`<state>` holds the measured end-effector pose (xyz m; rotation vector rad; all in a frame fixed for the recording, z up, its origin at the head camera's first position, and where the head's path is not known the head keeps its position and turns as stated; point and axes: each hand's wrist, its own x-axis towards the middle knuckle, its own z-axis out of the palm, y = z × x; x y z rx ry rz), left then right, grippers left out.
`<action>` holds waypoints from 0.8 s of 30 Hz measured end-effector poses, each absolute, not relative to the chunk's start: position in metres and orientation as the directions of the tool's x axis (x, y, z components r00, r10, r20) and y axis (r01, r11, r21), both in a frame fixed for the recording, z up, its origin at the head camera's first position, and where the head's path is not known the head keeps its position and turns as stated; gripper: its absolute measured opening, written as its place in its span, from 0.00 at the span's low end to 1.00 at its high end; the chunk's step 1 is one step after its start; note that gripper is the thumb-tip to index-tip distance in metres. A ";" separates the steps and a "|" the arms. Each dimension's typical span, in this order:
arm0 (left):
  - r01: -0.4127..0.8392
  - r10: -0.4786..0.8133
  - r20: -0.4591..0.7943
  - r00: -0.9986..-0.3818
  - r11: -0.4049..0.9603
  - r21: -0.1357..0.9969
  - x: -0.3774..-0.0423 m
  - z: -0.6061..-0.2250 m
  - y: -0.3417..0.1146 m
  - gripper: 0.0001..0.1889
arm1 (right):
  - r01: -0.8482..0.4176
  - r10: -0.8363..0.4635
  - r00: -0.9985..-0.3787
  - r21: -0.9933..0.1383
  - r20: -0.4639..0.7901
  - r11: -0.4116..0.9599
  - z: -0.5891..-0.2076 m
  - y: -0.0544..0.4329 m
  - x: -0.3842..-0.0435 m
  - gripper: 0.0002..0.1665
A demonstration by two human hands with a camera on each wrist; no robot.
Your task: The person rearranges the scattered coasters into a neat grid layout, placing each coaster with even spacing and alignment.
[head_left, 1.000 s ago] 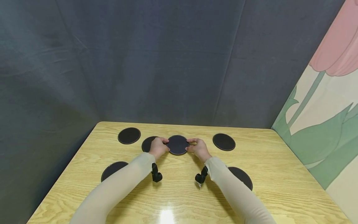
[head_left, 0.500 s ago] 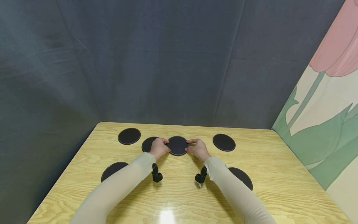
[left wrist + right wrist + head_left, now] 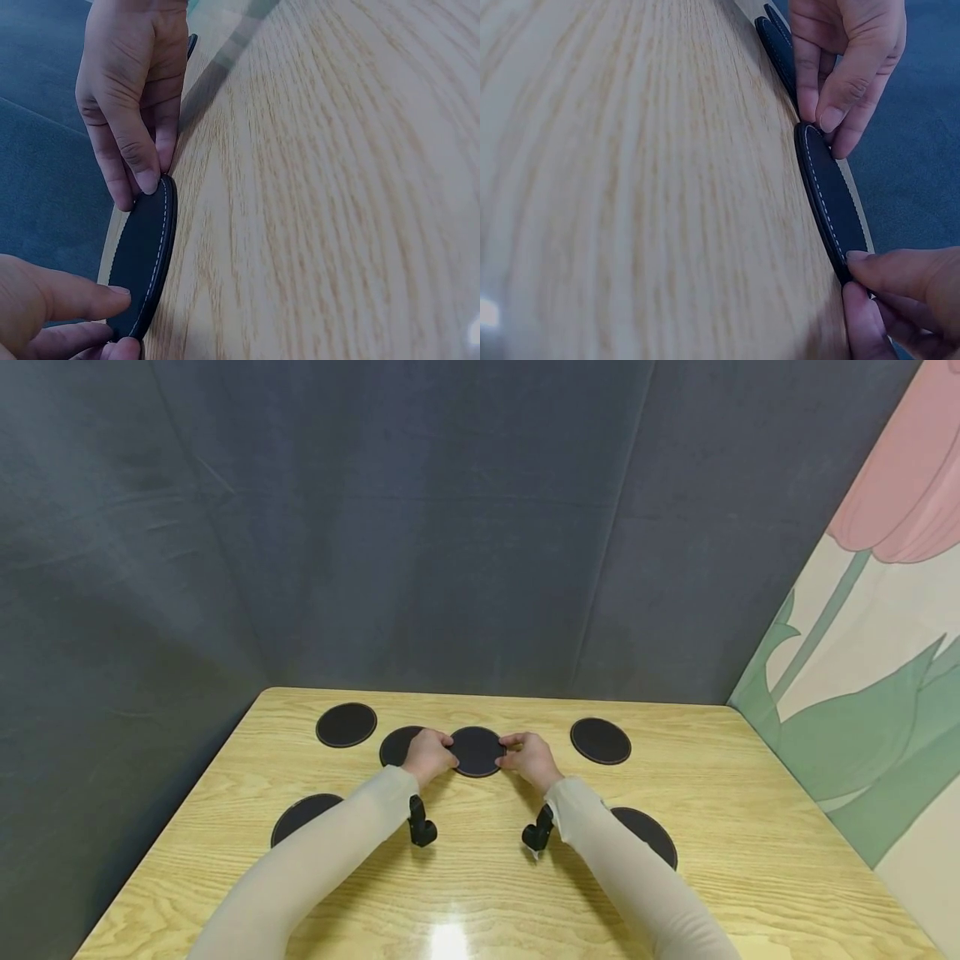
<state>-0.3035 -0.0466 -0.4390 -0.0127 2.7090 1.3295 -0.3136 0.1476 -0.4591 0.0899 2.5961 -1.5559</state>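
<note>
My left hand (image 3: 429,756) pinches the left edge of a round black disc (image 3: 477,752), and my right hand (image 3: 531,758) pinches the opposite edge, thumbs nearer me. The disc lies flat between them near the far edge of the pale wood worktop (image 3: 750,793). A line of light stitching (image 3: 819,184) runs just inside its rim. (Whether it rests fully on the wood or sits a hair above, I cannot tell.)

The step in hand looks to be positioning this one disc with both hands. I judge that the next move calls for the two hands to act evenly, keeping the disc level, whether it is to be lifted, shifted or let go; the left fingers need care, with a neighbour so near.

That neighbour, a second disc (image 3: 397,747), is partly hidden by my left hand. Further out lie a far-left disc (image 3: 347,724), a far-right disc (image 3: 601,741), and two nearer ones half covered by my pale sleeves (image 3: 322,868). Beyond the worktop hangs a dark curtain (image 3: 450,527); at right, a wall shows a painted pink tulip (image 3: 900,477).
</note>
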 end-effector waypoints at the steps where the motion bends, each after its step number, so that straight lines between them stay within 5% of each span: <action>1: -0.065 0.045 -0.117 -0.992 0.615 0.786 -0.304 -0.439 -0.046 0.23 | 0.107 -0.009 -0.992 -0.874 -0.126 0.475 -0.459 0.148 -0.314 0.23; 24: -0.089 0.075 -0.158 -0.985 0.562 0.823 -0.305 -0.437 -0.048 0.23 | 0.104 -0.021 -0.991 -0.875 -0.129 0.473 -0.456 0.149 -0.313 0.22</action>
